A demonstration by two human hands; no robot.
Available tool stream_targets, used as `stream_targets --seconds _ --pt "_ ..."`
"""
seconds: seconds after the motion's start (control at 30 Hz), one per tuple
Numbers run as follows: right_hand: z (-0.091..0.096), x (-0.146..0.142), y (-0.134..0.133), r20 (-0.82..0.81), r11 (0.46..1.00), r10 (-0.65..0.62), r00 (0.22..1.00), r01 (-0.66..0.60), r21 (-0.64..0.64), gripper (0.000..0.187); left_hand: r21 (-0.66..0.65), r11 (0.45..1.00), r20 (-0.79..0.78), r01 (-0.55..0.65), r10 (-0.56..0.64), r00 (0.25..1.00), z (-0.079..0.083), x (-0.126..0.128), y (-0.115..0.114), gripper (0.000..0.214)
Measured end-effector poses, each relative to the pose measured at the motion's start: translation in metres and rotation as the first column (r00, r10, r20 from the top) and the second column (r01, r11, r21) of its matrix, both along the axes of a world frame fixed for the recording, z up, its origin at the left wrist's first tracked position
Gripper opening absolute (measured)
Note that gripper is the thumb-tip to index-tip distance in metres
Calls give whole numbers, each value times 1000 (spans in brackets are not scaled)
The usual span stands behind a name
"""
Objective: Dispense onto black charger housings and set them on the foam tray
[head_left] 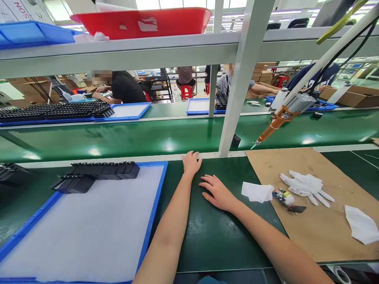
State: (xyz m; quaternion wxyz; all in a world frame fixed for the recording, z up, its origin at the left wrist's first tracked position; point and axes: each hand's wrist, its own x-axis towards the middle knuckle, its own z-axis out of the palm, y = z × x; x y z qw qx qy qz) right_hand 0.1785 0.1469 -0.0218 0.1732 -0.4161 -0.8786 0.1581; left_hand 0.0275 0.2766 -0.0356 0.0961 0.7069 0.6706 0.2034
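Note:
My left hand [191,163] lies near the far edge of the green worktop [204,240], fingers stretched and nothing held. A little nearer and to its right, my right hand [217,192] rests with its fingers spread, also holding nothing. To the left is a blue tray [154,209] lined with white sheet, with a row of black box-shaped parts [106,171] along its far side. Right of my right hand are a white paper piece [257,192], a small circuit board assembly [286,199] and white gloves [306,185] on brown cardboard [316,236].
An orange dispensing gun [274,128] hangs from an arm above the cardboard. A white post [237,102] rises beyond my hands, and a green conveyor belt [154,136] runs behind. Overhead, a shelf holds a red bin [171,23] and blue bin [35,33]. Several people sit opposite.

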Motion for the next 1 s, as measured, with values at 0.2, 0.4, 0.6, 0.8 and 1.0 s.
stream_targets --seconds 0.2,0.4,0.6,0.8,1.0 --pt "-2 0 1 -24 1000 4 1000 -4 5 34 8 1000 3 2 -2 1000 -1 0 0 41" --pt "-4 0 -1 -33 1000 -11 999 11 -2 34 20 1000 26 6 -7 1000 -1 -1 0 41" --pt "17 -11 9 148 990 -117 982 103 100 43 23 1000 72 14 -16 997 0 0 -2 39" --pt "75 -36 113 388 960 -269 882 214 178 30 19 1000 129 6 -8 992 1 -1 -1 40" --pt "99 -38 205 578 856 -481 659 496 147 36 41 999 177 -26 18 984 2 0 0 39"
